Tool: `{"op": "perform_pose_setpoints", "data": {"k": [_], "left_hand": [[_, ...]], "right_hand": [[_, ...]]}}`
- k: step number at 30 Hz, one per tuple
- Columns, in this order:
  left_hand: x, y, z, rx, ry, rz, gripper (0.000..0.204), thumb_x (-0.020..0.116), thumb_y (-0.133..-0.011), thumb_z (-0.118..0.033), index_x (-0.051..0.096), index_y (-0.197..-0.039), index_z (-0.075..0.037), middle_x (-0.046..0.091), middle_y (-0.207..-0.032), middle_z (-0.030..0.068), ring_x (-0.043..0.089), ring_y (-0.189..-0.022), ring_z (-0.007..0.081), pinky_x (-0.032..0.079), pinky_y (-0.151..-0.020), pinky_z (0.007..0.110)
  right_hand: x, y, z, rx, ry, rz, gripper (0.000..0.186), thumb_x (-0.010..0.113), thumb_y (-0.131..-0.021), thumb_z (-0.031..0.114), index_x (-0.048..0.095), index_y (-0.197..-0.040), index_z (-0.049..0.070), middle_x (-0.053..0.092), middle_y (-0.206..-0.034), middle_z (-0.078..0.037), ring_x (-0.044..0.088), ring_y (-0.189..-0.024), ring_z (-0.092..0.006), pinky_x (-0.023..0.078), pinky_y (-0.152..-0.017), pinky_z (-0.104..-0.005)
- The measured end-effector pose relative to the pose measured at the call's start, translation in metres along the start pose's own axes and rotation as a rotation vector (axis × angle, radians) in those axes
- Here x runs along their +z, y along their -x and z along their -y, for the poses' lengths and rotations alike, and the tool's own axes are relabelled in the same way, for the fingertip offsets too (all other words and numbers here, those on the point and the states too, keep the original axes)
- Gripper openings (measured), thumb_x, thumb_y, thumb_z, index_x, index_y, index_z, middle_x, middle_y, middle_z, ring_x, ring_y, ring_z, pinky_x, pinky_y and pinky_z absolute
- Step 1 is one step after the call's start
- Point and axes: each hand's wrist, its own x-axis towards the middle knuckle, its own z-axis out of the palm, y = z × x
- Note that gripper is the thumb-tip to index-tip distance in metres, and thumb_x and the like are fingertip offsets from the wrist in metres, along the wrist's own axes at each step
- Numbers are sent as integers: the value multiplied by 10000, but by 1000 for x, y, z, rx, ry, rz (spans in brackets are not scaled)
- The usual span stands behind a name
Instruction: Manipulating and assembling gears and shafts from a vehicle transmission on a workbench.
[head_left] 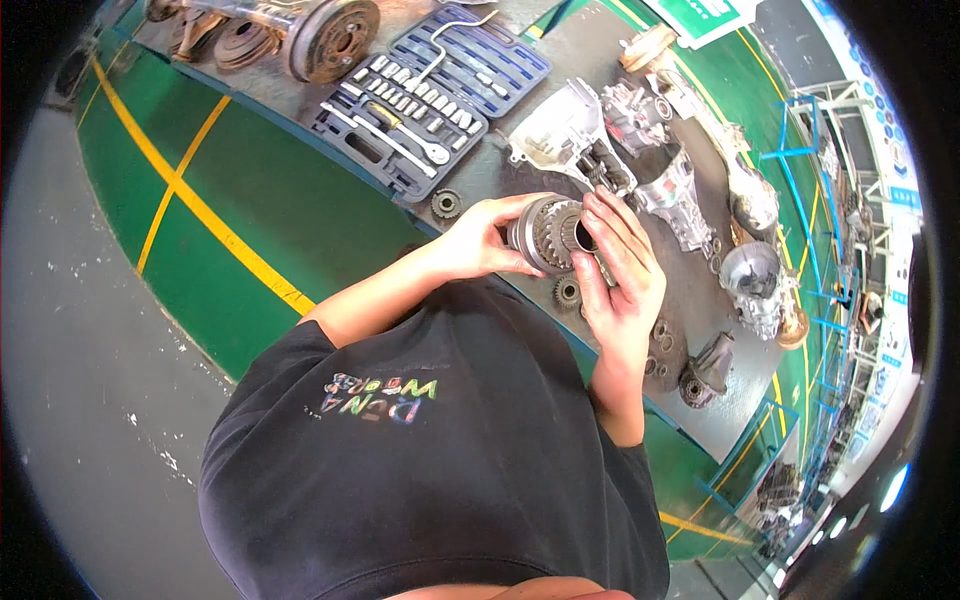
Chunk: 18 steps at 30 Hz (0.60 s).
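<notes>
A metal gear assembly, with toothed rings stacked along one axis and a round bore at its right end, is held up in front of my chest at the bench edge. My left hand wraps round its wider left side. The fingers and thumb of my right hand close about the narrower toothed end, beside the bore. One loose gear lies on the bench past my left hand. Another small gear sits just below the assembly, near the edge.
An open blue socket set case lies at the far left of the metal bench. Beyond my hands are an opened gearbox housing and more castings. A rusty brake drum rests at the back, a conical housing at the right.
</notes>
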Motion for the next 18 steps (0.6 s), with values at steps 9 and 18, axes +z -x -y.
{"op": "perform_pose_setpoints", "data": {"k": [9, 18], "left_hand": [[-25, -51, 55, -94, -128, 217, 883, 942, -650, -103, 514, -1415, 0, 635, -1328, 96, 581, -1225, 180, 456, -1089, 359], [-34, -100, 172, -173, -182, 281, 810, 847, -616, -91, 535, -1360, -18, 632, -1292, 114, 586, -1204, 198, 447, -1070, 366]], "right_hand": [[27, 35, -41, 123, 271, -32, 430, 686, -809, 27, 673, -1238, -5, 646, -1335, -181, 617, -1242, -387, 479, -1017, -467], [71, 95, -130, 434, 260, -111, 490, 724, -839, 48, 610, -1314, 24, 619, -1359, -203, 610, -1245, -386, 489, -1032, -454]]}}
